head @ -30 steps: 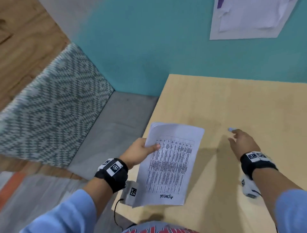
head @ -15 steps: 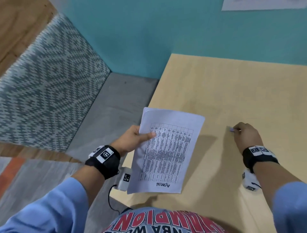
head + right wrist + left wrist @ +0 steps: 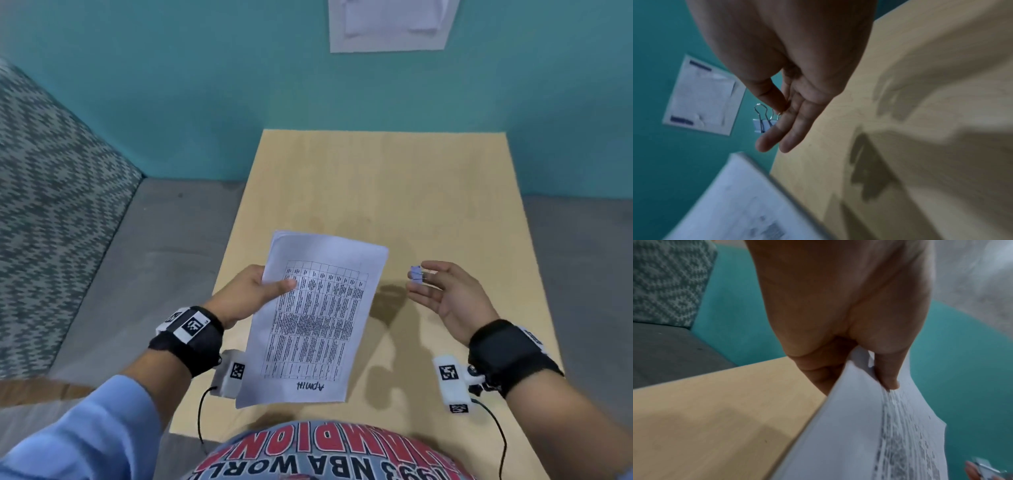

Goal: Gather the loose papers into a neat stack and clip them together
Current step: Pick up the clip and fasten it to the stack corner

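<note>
A stack of white printed papers (image 3: 315,318) with a table of text is lifted above the wooden table (image 3: 428,192). My left hand (image 3: 253,294) pinches its left edge, thumb on top and fingers beneath; the left wrist view shows the same hold on the papers (image 3: 869,426). To the right, my right hand (image 3: 445,294) is raised palm up and pinches the wire handle of a small pale blue binder clip (image 3: 416,273). The right wrist view shows the binder clip (image 3: 763,125) hanging by its wire loop between thumb and finger, apart from the papers (image 3: 740,203).
A white sheet (image 3: 390,24) hangs on the teal wall behind the table. A patterned grey cushion (image 3: 51,212) and a grey seat lie to the left. The table's left edge runs just under my left hand.
My right hand has lifted the binder clip off the table and turned palm up. The papers stayed in my left hand while the view swung right.
</note>
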Demonstrator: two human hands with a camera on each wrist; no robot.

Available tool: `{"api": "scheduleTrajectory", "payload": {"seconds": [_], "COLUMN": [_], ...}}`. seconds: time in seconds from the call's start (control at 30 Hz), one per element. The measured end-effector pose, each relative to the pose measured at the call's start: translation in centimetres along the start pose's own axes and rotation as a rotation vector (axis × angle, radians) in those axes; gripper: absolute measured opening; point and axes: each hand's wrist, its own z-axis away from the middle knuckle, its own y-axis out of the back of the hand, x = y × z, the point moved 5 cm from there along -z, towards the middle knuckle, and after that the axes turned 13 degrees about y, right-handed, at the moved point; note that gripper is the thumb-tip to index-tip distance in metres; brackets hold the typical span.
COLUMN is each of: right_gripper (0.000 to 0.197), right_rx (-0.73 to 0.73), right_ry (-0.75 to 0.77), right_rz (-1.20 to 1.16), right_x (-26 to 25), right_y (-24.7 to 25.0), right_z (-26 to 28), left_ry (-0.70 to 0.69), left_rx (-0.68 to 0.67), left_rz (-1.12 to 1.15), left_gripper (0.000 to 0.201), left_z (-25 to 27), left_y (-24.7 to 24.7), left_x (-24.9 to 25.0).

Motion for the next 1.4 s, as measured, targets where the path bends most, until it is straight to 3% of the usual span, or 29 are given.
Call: {"api": "scheduleTrajectory", "payload": {"seconds": [0.17,0.27,0.33,0.4,0.5,0.57,0.67,0.83,1.1,1.4], "right_gripper": [0.018,0.024,0.037,0.047,0.030,0.024,0.023,0.020,0.011,0.012], "right_rx": [0.000,-0.033,-0.072,-0.121,-0.191,-0.218,-0.269,-0.299,-0.263,-0.332], "right_ry": [-0.032,0.032,0.086,0.140,0.219,0.289,0.483,0.776,0.775,0.708], "right_rz": [-0.181,-0.144,-0.079,0.010,0.201,0.365,0.655,0.767,0.711,0.670], "right_x": [-1.8,-2.8,-3.6,-4.5,-6.1,-7.1,-8.8,-11.8,-13.1,-13.8], "right_y": [0.6,0.8,0.6,0.2,-0.9,-1.5,-2.8,-4.9,-5.2,-5.6], "right_z": [2.6,3.9,5.0,6.1,7.7,8.5,9.9,12.1,12.9,13.9], "left_ry": [-0.014,-0.004,-0.010,-0.024,-0.051,-0.071,-0.136,-0.252,-0.376,-0.503], "left_rx": [-0.037,-0.042,-0.058,-0.063,-0.071,-0.055,-0.033,-0.019,0.014,0.070], "left_rz": [-0.037,-0.031,-0.044,-0.048,-0.052,-0.092,-0.160,-0.234,-0.297,-0.343], "left_gripper": [0.018,0.029,0.044,0.045,0.050,0.028,0.050,0.052,0.055,0.057], "left_z": [-0.2,-0.2,0.2,0.8,1.5,2.2,2.9,4.1,6.7,9.4], "left_y": [-3.0,-3.6,-4.2,-4.6,-4.9,-5.3,-6.1,-6.4,-5.9,-5.9], "left_x": [1.2,1.2,1.5,2.0,2.3,2.7,3.1,3.7,5.2,6.9]}}
